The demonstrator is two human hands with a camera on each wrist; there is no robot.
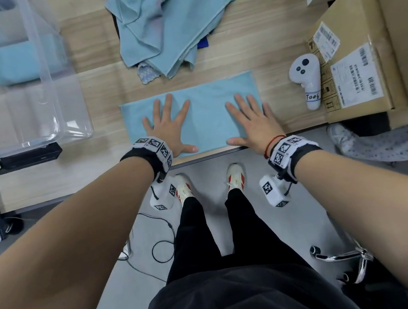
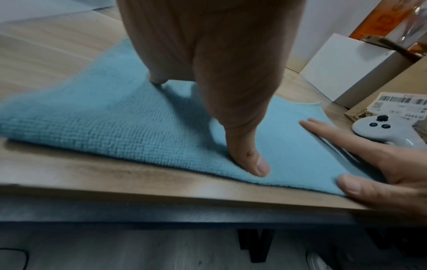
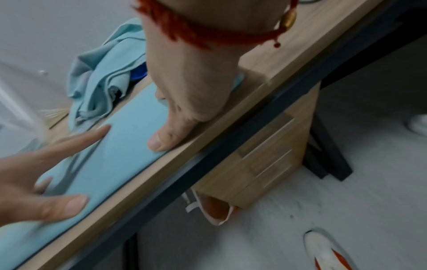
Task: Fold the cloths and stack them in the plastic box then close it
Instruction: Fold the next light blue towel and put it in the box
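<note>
Left hand [image 1: 171, 127] and right hand [image 1: 252, 123], fingers spread flat, press side by side on a folded blue cloth [image 1: 204, 110] at the table's [image 1: 95, 53] near edge; unfolded cloths [image 1: 169, 26] lie heaped behind, the plastic box [image 1: 43, 77] stands left, holding one folded cloth [image 1: 10, 63]

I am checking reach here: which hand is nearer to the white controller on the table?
The right hand. It presses flat on the right part of the folded cloth, with the white controller just beyond that cloth's right edge. The left hand presses the cloth's left part, farther away.
</note>
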